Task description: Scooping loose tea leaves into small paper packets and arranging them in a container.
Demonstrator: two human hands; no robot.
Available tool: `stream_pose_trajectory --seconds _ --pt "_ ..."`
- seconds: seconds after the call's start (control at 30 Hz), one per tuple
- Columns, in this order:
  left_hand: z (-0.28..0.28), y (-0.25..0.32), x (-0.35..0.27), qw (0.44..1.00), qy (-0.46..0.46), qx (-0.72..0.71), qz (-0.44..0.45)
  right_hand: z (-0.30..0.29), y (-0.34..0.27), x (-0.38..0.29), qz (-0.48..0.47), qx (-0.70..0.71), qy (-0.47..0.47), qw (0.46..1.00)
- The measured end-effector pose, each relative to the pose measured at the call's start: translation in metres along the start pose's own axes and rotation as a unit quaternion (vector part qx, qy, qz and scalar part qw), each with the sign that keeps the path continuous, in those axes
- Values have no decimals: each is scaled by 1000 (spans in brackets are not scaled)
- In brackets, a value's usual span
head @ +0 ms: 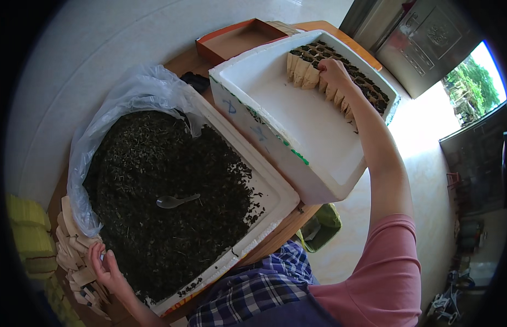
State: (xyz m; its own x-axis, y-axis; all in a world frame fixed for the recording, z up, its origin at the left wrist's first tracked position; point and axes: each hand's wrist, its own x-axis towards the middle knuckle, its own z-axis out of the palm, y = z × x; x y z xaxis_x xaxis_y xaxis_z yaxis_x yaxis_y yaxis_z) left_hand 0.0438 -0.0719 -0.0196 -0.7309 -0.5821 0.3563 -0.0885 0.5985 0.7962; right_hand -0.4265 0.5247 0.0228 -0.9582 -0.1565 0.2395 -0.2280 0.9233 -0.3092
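Observation:
My right hand [335, 72] reaches into a white foam box [274, 98], its fingertips closed at the top of a small paper bag [322, 84]. Packed rows of similar paper bags [298, 69], open at the top and filled with dark dried leaves, stand upright along the box's far side. My left hand [105, 266], thumb and fingers apart with nothing in them, is beside a pile of flat paper bags [75, 255]. Between my hands lies a wide heap of dark dried leaves [167, 163] on a foam lid [274, 204]. A clear plastic spoon [171, 201] rests on the leaves.
A clear plastic bag [98, 118] edges the heap. Behind stands a shallow orange-rimmed box [241, 39]. Yellow stacks [28, 229] are at the far left. Below the wooden table's edge [274, 237] is a green bin [327, 229]. A door [425, 41] stands at upper right.

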Motion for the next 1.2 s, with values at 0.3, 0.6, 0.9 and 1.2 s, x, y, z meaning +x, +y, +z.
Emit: stream_pose_trajectory --seconds 0.3,0.6,0.9,1.2 --pt "-6 3 -13 1000 7 29 8 -3 -13 -3 35 36 -19 999" --pt "-15 -8 -27 999 41 21 6 -5 36 19 -142 -7 13 990" --pt "-95 -30 -64 957 202 158 -132 -52 -182 -145 -331 101 -66 936" --pt "-140 -77 -121 939 173 201 -220 54 -322 -220 -389 128 -155 899"
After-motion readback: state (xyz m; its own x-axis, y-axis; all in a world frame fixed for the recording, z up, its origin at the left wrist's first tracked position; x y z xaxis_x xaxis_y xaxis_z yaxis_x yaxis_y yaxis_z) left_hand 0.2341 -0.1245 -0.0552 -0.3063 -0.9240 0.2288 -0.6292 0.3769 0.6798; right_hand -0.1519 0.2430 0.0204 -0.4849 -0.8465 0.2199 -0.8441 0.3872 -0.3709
